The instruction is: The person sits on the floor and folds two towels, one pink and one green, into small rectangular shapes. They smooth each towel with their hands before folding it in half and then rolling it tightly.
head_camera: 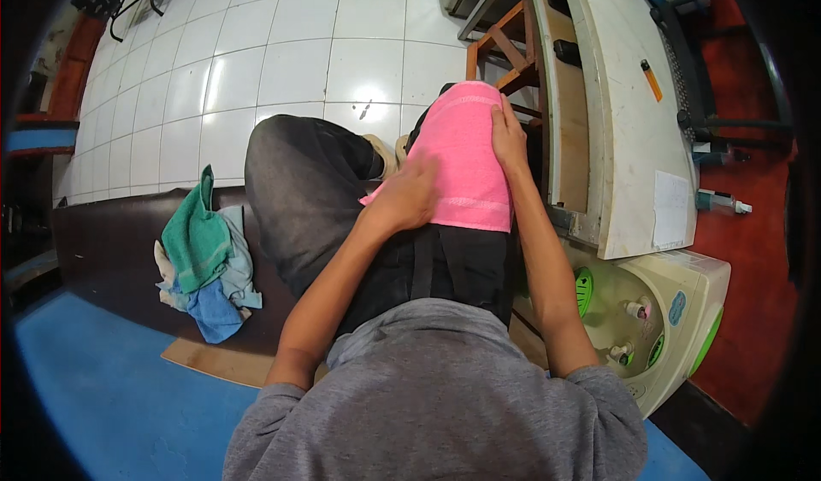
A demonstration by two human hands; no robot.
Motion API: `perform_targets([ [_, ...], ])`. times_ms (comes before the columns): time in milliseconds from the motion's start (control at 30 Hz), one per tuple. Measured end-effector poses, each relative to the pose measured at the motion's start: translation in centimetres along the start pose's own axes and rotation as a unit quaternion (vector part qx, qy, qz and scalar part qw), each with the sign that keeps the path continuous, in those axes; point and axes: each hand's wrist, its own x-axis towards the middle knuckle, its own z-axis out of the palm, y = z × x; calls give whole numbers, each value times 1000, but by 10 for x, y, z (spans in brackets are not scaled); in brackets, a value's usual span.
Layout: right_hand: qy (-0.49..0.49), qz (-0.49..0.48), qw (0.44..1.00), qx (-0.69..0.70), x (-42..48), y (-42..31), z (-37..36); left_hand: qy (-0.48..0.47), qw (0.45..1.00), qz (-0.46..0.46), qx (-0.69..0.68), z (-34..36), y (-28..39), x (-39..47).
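Observation:
A pink towel (463, 141) lies spread over my right thigh, with a woven band near each end. Motion blur softens my left hand (410, 192), which is over the towel's left side near its lower corner; its finger positions are unclear. My right hand (510, 136) holds the towel's right edge, thumb on top and the other fingers along the outer side. To my left, a loose pile of small towels rests on the dark brown bench (109, 244): a green towel (195, 240) on top, a blue towel (218, 311) and a pale blue towel (240, 250) partly beneath.
Close on my right stands a white-topped table (616, 96) carrying an orange lighter (651, 80) and a paper sheet (670, 208). A water dispenser (696, 308) is beyond its near end. A wooden stool (507, 51) stands by the table, over white floor tiles (301, 51).

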Motion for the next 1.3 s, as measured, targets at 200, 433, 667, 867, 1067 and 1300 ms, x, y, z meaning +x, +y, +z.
perform_targets([
  [200, 13, -25, 1000, 1, 8, 11, 5, 153, 980, 126, -31, 25, 24, 62],
  [433, 20, -40, 999, 6, 6, 2, 7, 259, 942, 69, -203, 66, -60, 80],
  [667, 32, -27, 999, -22, 3, 0, 5, 183, 934, -143, 271, 12, -33, 54],
  [867, 41, 7, 997, -72, 1, -12, 12, 123, 910, 348, -186, 7, 119, 47],
  [1067, 58, -24, 997, -51, 0, -5, 7, 82, 893, 440, -50, 78, 97, 68],
  [1300, 33, -7, 997, -68, 12, 8, 11, 227, 916, 188, 271, 16, 30, 98],
])
